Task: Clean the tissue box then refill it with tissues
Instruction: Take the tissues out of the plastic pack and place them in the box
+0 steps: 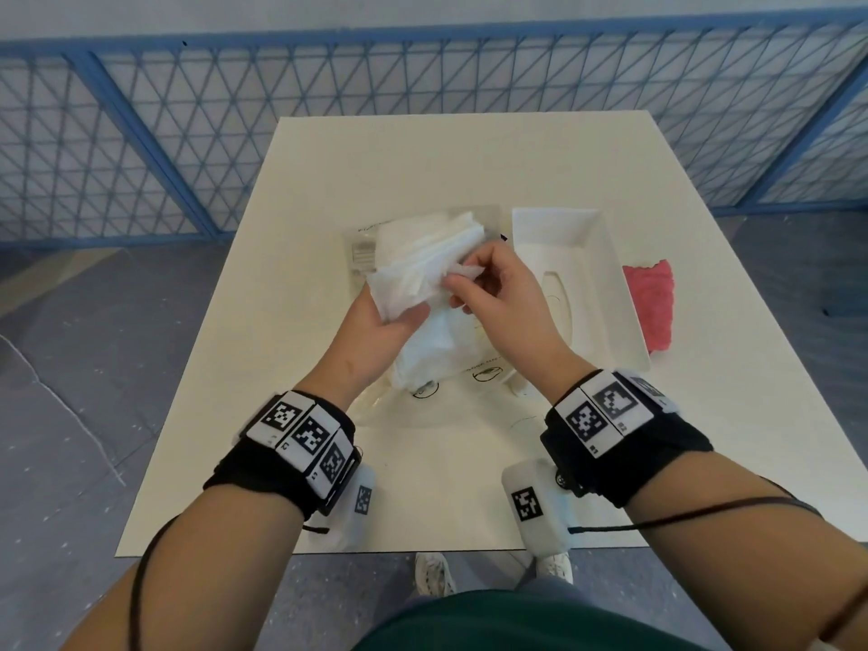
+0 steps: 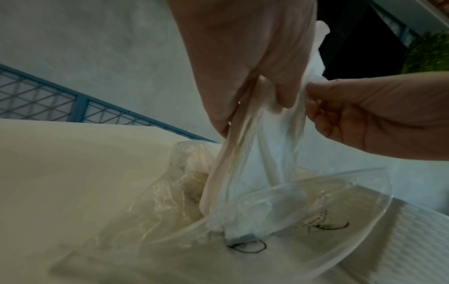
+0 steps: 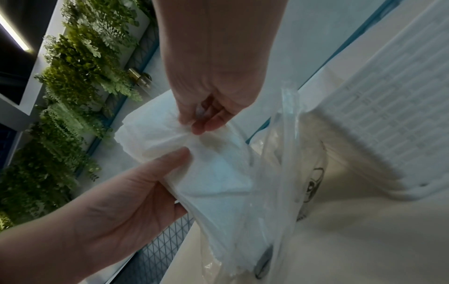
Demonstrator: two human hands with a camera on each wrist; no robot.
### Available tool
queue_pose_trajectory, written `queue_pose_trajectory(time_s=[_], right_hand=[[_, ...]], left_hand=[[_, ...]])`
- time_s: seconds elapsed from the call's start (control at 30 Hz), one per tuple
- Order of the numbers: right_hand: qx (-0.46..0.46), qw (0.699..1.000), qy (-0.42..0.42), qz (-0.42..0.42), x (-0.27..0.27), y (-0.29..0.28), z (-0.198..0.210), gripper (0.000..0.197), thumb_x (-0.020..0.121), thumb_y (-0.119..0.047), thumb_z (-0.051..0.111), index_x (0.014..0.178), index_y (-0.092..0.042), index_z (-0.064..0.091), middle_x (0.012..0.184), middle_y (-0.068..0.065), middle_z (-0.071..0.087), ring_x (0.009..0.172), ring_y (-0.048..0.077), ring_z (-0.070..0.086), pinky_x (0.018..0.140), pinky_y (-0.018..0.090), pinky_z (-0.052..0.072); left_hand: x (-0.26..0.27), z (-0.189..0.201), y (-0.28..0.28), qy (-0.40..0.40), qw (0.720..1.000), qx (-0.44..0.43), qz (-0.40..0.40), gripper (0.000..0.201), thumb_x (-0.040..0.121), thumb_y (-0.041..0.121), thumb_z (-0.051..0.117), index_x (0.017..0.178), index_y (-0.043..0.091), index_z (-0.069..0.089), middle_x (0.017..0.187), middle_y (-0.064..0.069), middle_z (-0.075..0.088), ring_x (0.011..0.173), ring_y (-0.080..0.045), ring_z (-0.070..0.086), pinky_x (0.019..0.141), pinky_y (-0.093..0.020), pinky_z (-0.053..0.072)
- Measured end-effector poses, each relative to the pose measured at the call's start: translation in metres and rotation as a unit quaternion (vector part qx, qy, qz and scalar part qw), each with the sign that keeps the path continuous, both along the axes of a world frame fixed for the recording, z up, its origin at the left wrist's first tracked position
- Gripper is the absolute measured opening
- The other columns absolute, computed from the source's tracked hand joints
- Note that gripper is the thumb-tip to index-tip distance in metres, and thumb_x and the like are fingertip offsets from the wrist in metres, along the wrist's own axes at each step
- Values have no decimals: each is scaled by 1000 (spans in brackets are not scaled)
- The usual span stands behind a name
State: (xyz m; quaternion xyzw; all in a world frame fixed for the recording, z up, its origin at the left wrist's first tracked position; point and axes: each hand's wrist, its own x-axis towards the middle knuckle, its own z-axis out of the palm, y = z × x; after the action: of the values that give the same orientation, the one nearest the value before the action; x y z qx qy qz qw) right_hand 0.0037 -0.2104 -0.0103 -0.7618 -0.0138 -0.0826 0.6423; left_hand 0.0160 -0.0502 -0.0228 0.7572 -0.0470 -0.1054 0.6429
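Table (image 1: 422, 148), white and square, carries everything at its middle and right side. Tissue box (image 1: 587, 284), white, lies toward the right edge with its oval-slotted face turned up and its open hollow toward the far edge. Just beyond it, touching the right edge side of the box, lies a pink cloth (image 1: 650, 303), crumpled. Left of the box, at the table's middle, a clear plastic wrapper (image 1: 422, 397) with black printed marks sprawls slack and open; it looks crinkled in the left wrist view. Out of it rises a stack of white tissues (image 1: 418, 265), held above the table, its lower part still inside the wrapper. The left hand (image 1: 375, 331) grips the stack from below, thumb curled over the near face and fingers behind it. The right hand (image 1: 493, 288) pinches the top edge of the tissues between thumb and forefinger; the right wrist view shows its other fingers loosely curled beneath. The hands are close, nearly touching across the tissues.
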Motion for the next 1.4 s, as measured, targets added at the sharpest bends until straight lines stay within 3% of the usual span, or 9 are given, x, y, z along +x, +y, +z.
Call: queue_pose_trajectory(time_s=[0.2,0.3,0.4,0.57,0.77,0.87,0.93,1.17,1.4], right_hand=[[126,965,231,11,2,-25,19,55,95,-57,36,127,-14,40,85,10,57,60,19,61,56,29,54],[280,888,338,135,1,-55,38,72,91,-65,26,133,-9,46,88,17,69,71,28,71,61,33,59],[308,902,269,141,-3,-81,56,47,85,-42,50,118,-10,59,100,9,72,85,20,71,65,28,59],[219,963,155,-18,3,-123,55,65,87,2,55,142,-24,33,123,11,63,106,28,65,79,40,58],[-30,964,215,-152,5,-138,22,65,75,-28,53,130,-54,27,111,-3,61,112,28,53,99,48,45],[-85,959,237,-130,6,-130,20,62,87,-19,44,142,-38,21,99,-5,56,91,11,50,99,7,35],[-95,961,229,-122,6,-127,23,58,94,-8,39,146,-25,21,93,-1,55,71,-2,38,54,-12,26],[-238,925,293,-51,20,-124,-21,65,90,9,34,146,-21,22,100,-1,45,69,12,44,48,9,39],[-468,834,291,-16,21,-113,-32,53,91,-4,44,139,-24,35,149,18,15,130,39,29,107,46,32]], left_hand=[[13,29,-8,-136,990,11,17,37,93,8,58,129,14,52,118,7,62,109,7,56,92,-10,44],[15,46,-26,-250,965,40,-64,29,80,18,67,102,36,58,114,9,54,114,-6,51,104,-27,40],[10,52,-51,-262,950,112,-131,35,70,28,74,101,35,59,132,19,27,137,-14,19,115,-35,21],[11,53,-88,-154,973,98,-141,52,82,12,66,117,46,47,155,1,4,132,-4,27,110,-17,27],[1,21,-100,-38,957,227,-178,40,98,12,43,135,26,45,144,0,27,138,-16,31,115,-34,27],[-5,6,-102,-40,925,318,-205,32,95,30,54,126,21,55,144,2,33,133,-16,38,114,-37,30],[-6,-1,-102,-33,921,331,-202,32,94,34,55,122,19,58,145,3,33,133,-15,38,113,-37,31],[-8,-6,-96,-28,929,315,-191,30,95,31,51,123,22,59,140,8,36,129,-11,41,108,-28,32],[-11,4,-91,40,934,256,-246,69,83,47,67,143,37,34,153,12,12,141,-12,22,115,-36,25]])
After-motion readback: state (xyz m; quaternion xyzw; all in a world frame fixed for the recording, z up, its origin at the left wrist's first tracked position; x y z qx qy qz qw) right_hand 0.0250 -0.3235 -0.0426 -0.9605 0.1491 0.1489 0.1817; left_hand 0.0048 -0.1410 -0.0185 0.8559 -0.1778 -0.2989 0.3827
